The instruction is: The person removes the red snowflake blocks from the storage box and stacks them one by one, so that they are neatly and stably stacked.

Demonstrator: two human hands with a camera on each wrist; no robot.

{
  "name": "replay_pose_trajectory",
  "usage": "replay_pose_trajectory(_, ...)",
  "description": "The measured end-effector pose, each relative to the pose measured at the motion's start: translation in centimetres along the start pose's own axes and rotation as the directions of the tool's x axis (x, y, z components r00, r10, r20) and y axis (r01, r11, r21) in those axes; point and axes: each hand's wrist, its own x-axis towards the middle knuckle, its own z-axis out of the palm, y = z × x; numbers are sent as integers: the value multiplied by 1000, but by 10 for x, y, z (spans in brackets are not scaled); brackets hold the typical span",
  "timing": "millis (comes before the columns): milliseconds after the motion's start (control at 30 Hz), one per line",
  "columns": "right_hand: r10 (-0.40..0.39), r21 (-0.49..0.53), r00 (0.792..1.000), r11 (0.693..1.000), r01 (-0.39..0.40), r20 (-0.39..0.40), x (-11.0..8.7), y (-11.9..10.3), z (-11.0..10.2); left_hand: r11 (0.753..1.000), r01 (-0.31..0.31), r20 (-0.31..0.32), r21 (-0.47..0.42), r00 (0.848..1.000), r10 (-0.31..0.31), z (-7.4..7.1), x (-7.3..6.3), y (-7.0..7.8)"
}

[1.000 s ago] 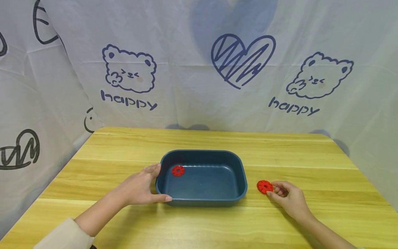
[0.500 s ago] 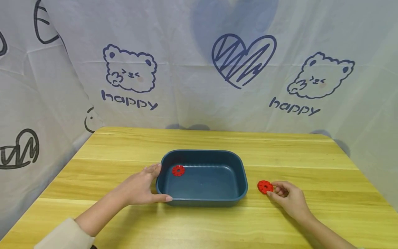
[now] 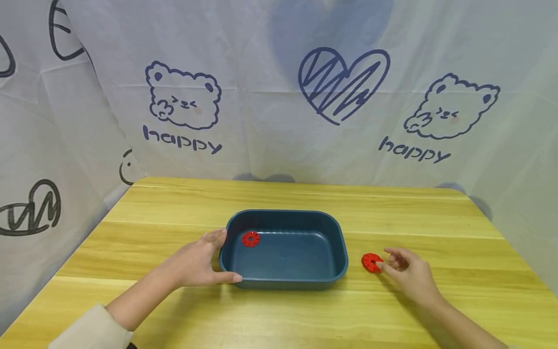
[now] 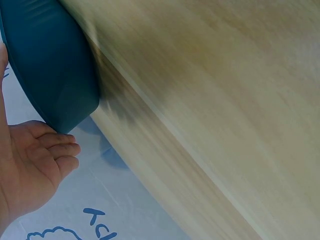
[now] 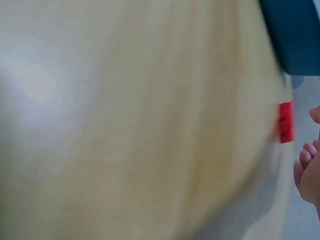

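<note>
A dark blue plastic basin [image 3: 279, 285] stands on the table, with one red notched snowflake disc [image 3: 245, 239] lying inside at its back left. My left hand [image 3: 198, 264] holds the basin's left end, thumb at the near rim and fingers along the left side. To the right of the basin, a short stack of red snowflake discs [image 3: 369, 261] lies on the wood; in the right wrist view the red stack [image 5: 286, 122] looks several layers thick. Just right of the stack is my right hand [image 3: 411, 276], index finger lifted off and thumb tip beside or over its edge.
The yellow wood-grain table [image 3: 283, 320] bears the basin and the discs. Behind it hangs a pale cloth [image 3: 261, 121] printed with bears, hearts and the word happy, and more of the cloth hangs at the left side.
My right index finger has come off the red stack, and the hand has shifted slightly right, loosening its pinch. The stack, basin and left hand keep their places.
</note>
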Motion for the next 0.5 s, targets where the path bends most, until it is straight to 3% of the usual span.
replay_pose_trajectory(233,-144,-2,987,989,145,-71,23,-28,-6,1000,4,3,7,1000,-4,-2,-1,2)
replay_pose_trajectory(500,-151,106,985,981,160,-83,43,-60,6,1000,0,7,9,1000,0,-3,-1,2)
